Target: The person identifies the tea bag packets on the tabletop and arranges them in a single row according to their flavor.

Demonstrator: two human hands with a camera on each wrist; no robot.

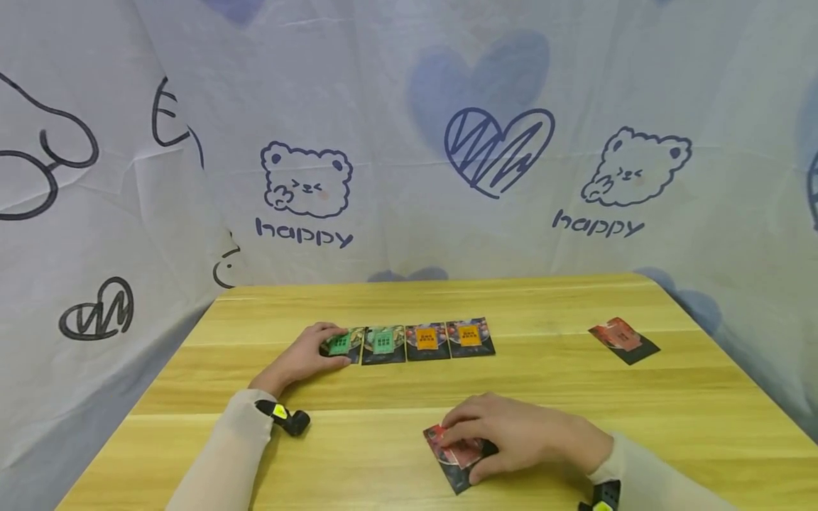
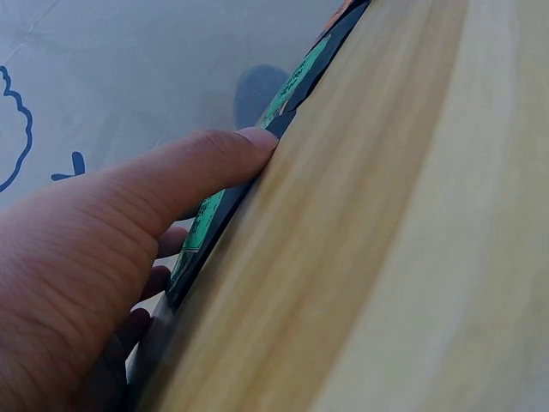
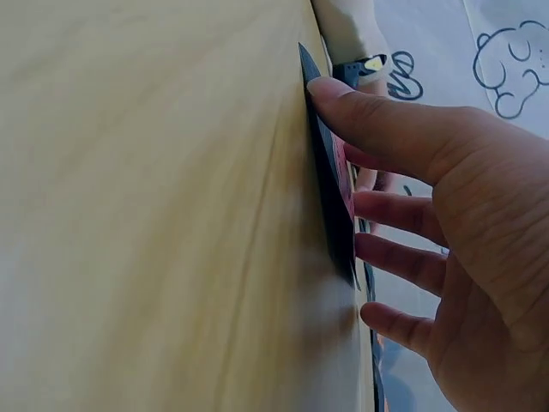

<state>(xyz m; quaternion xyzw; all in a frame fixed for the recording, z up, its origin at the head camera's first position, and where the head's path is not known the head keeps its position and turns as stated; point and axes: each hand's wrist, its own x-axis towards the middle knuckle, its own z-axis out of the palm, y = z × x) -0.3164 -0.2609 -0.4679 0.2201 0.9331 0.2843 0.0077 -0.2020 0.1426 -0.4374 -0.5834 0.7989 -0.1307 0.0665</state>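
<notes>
My left hand (image 1: pixel 311 353) rests at the left end of a row of small flat packets, thumb along the near edge of the end green-labelled packet (image 1: pixel 341 343) and fingers over its far side. In the left wrist view, the thumb lies nearly straight on its dark border. My right hand (image 1: pixel 520 438) grips a red-labelled packet (image 1: pixel 461 465) near the front of the table, thumb at one edge and fingers across the top. The right wrist view shows this packet (image 3: pixel 328 180) edge-on, tilted against the tabletop. Part of its face is hidden by the fingers.
Beside the end packet lie another green-labelled packet (image 1: pixel 383 345) and two orange-labelled packets (image 1: pixel 427 342), side by side. A separate red packet (image 1: pixel 623 341) lies askew at the far right of the wooden table (image 1: pixel 383 440). A printed cloth (image 1: pixel 396 106) hangs behind.
</notes>
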